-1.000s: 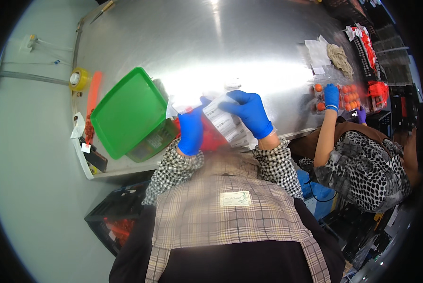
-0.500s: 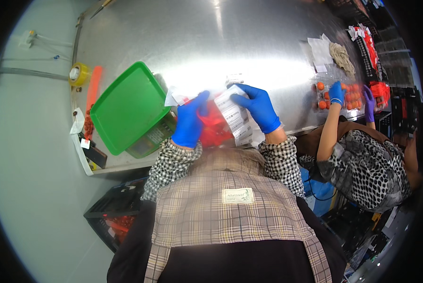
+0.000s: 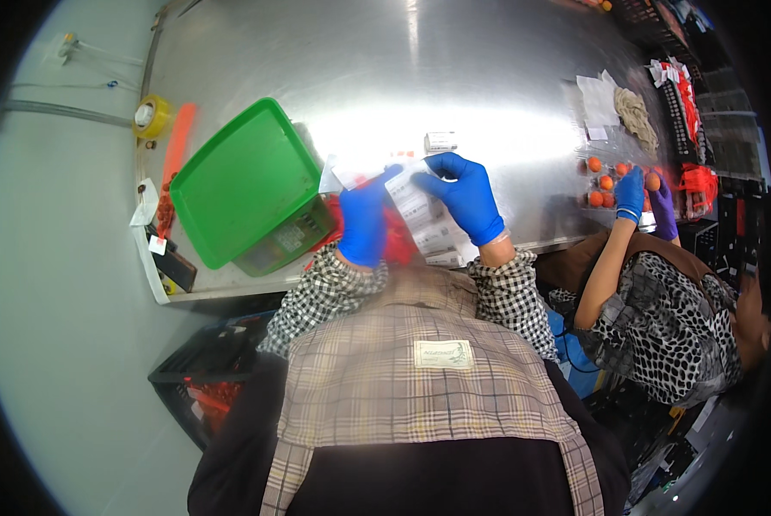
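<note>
My right hand (image 3: 467, 199), in a blue glove, pinches the upper end of a white strip of printed labels (image 3: 426, 219), which hangs down toward my apron. My left hand (image 3: 365, 225), also blue-gloved and smeared by motion, is closed on a red mesh bag (image 3: 400, 240) that shows on both sides of it. Its fingertips meet the upper left edge of the label strip. A white paper piece (image 3: 329, 175) sticks out beyond the left hand. A small white label roll (image 3: 440, 141) lies on the metal table beyond my right hand.
Left of my hands stands a tub with a green lid (image 3: 246, 182). Yellow tape (image 3: 152, 117) and an orange strip (image 3: 180, 138) lie near the table's left edge. At right, a co-worker's gloved hands (image 3: 630, 194) handle round orange-red fruit (image 3: 594, 163) by a cloth (image 3: 635, 119).
My left hand has moved right, nearer the label strip and my right hand. The strip's upper end has shifted left. The co-worker has lifted one fruit.
</note>
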Demonstrator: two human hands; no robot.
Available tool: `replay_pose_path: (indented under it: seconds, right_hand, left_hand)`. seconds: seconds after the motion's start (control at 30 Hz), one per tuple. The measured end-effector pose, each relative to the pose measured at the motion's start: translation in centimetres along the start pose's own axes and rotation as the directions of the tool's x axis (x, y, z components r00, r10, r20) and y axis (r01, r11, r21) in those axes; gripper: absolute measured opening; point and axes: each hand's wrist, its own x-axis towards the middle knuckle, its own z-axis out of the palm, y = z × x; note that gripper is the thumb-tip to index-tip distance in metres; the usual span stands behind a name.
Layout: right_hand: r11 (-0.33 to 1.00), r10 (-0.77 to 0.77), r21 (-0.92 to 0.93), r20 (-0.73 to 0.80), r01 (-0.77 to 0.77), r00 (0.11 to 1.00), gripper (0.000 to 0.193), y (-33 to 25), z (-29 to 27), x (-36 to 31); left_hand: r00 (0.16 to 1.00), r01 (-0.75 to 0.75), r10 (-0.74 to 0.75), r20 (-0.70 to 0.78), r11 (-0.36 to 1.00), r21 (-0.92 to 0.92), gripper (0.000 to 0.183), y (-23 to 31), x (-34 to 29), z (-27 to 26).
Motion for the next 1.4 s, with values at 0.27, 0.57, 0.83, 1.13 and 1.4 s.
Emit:
replay_pose_path:
  seconds: [0.27, 0.57, 0.83, 1.13, 1.4]
  right_hand:
    - [0.99, -0.012, 0.143, 0.059, 0.004, 0.998, 0.019, 0.5, -0.6, 0.1]
    - [0.967, 0.09, 0.235, 0.036, -0.096, 0.995, 0.016, 1.3, -0.3, 0.2]
    - [0.976, 0.048, 0.218, -0.141, -0.017, 0.989, 0.016, 0.6, -0.3, 0.2]
    - [0.986, 0.061, 0.168, -0.21, -0.025, 0.976, 0.015, 0.6, 0.3, 0.3]
    - [0.994, 0.065, 0.098, -0.251, -0.041, 0.966, 0.015, 0.9, 0.4, 0.5]
  left_hand:
    - [0.992, -0.127, 0.129, -0.002, 0.978, 0.165, 0.022, 0.4, -0.2, 0.1]
    - [0.999, -0.029, 0.029, -0.014, 0.998, 0.054, 0.024, 1.1, -0.9, 1.7]
    - [0.999, -0.029, 0.031, -0.018, 0.996, 0.09, 0.029, 0.5, -0.6, 0.9]
    - [0.991, -0.107, 0.086, 0.103, 0.969, 0.223, 0.024, -0.2, 0.2, -0.8]
    - [0.981, -0.182, 0.148, 0.127, 0.929, 0.323, 0.034, 0.0, -0.3, 0.1]
